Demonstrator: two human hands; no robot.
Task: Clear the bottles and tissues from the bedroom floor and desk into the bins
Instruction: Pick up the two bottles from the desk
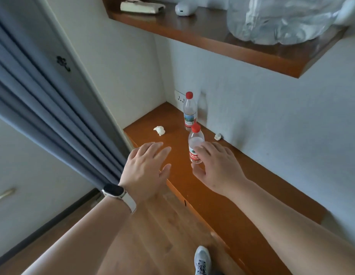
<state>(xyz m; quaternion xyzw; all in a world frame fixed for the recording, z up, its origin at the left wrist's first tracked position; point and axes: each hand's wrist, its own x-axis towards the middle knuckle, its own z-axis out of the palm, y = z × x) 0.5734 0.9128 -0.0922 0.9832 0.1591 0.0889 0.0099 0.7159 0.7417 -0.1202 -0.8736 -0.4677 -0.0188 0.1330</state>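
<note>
The left hand [146, 165] is hovering over the counter [252, 195], fingers [152, 149] spread and holding nothing, beside a crumpled tissue [159, 131]. The far bottle [189, 112] is standing just behind the near bottle [194, 139], which the right hand [218, 169] is flanking with loosely curved fingers, not gripping; a glancing touch risks toppling both.

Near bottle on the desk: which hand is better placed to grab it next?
Right hand: its fingers are spread at the near bottle, not yet closed. The left hand hovers flat, apart from it, closer to the crumpled tissue.
</note>
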